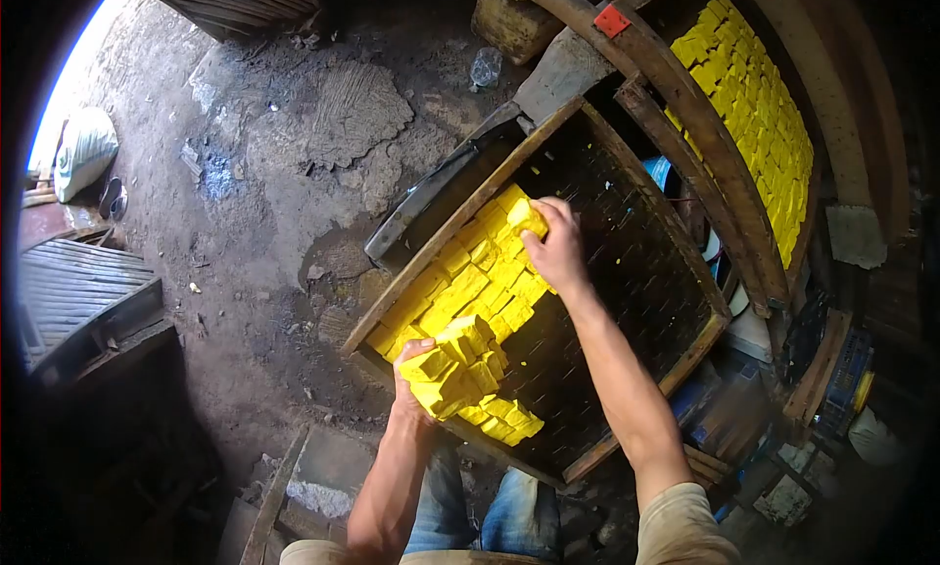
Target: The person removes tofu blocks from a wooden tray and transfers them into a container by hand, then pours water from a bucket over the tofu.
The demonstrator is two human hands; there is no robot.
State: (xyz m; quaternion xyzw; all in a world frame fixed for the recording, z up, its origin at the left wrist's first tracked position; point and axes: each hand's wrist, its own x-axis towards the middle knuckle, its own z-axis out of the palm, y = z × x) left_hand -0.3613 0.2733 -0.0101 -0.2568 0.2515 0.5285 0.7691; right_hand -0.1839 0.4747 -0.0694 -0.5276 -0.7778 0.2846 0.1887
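A wooden-framed tray [646, 181] with a dark woven base lies before me. Rows of soft-looking yellow blocks [460, 296], perhaps tofu, are packed along its left side. My left hand [411, 394] is closed around a stack of similar yellow blocks [455, 364], held over the tray's near-left corner. At the far end of the rows, my right hand [561, 252] pinches one yellow block [526, 217] between thumb and fingers. Whether that block touches the row beneath, I cannot tell. A smaller group of yellow blocks [507, 423] lies at the tray's near edge.
Another wooden-framed tray [749, 105], filled with yellow blocks, stands at the upper right. A dark metal-edged object [392, 237] borders my tray's left side. Slatted wooden panels [83, 281] lie at the left on the rough floor [245, 164].
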